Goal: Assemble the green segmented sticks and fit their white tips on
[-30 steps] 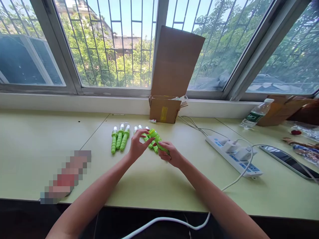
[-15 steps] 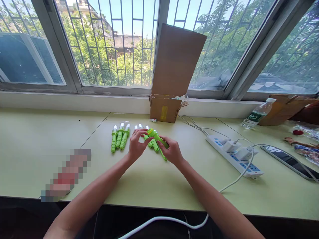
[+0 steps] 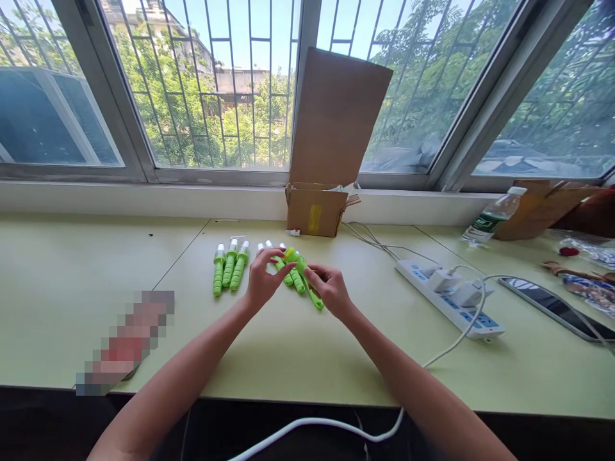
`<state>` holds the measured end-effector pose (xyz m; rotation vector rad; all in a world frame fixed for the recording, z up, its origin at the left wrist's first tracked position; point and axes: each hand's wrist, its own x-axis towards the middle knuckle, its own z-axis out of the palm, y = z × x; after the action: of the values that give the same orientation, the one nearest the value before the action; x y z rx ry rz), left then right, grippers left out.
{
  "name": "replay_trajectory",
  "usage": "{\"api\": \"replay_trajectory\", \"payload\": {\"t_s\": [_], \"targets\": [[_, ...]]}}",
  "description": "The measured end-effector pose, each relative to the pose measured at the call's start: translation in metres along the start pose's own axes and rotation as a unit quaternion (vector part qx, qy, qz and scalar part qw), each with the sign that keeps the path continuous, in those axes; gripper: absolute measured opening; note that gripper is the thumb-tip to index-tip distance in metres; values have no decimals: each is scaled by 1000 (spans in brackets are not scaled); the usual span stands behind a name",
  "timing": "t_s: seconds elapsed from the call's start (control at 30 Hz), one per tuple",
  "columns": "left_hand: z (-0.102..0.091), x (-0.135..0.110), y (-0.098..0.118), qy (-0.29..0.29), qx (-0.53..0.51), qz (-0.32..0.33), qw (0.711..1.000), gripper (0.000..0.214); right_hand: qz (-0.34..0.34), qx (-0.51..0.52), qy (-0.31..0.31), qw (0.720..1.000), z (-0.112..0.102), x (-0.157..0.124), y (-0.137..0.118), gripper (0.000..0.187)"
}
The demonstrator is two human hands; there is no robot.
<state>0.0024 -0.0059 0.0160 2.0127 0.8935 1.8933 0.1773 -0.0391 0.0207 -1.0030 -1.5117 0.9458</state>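
Both my hands hold one small green flashlight (image 3: 302, 269) just above the pale green table (image 3: 72, 288). My left hand (image 3: 263, 282) pinches its head end with thumb and fingers. My right hand (image 3: 331, 291) grips its body and the green strap that hangs below. Behind my hands lie more green flashlights (image 3: 288, 276), partly hidden. Three further green flashlights (image 3: 229, 266) lie side by side to the left, clear lenses pointing at the window.
A small open cardboard box (image 3: 314, 208) with its tall flap up stands by the sill. A white power strip (image 3: 449, 298) with plugs and cables lies at the right, beside a phone (image 3: 557, 307), a water bottle (image 3: 490, 218) and another box (image 3: 542, 205). A blurred object (image 3: 127, 339) lies front left.
The flashlight and both hands have shifted slightly away from me and lower toward the table. My right hand's fingers have regripped the body, and the strap now hangs free.
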Motion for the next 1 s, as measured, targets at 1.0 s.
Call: {"api": "replay_trajectory", "payload": {"t_s": [1.0], "targets": [[1, -1, -2, -26, -14, -7, 1000, 36, 188, 236, -118, 946, -5, 1, -8, 32]]}}
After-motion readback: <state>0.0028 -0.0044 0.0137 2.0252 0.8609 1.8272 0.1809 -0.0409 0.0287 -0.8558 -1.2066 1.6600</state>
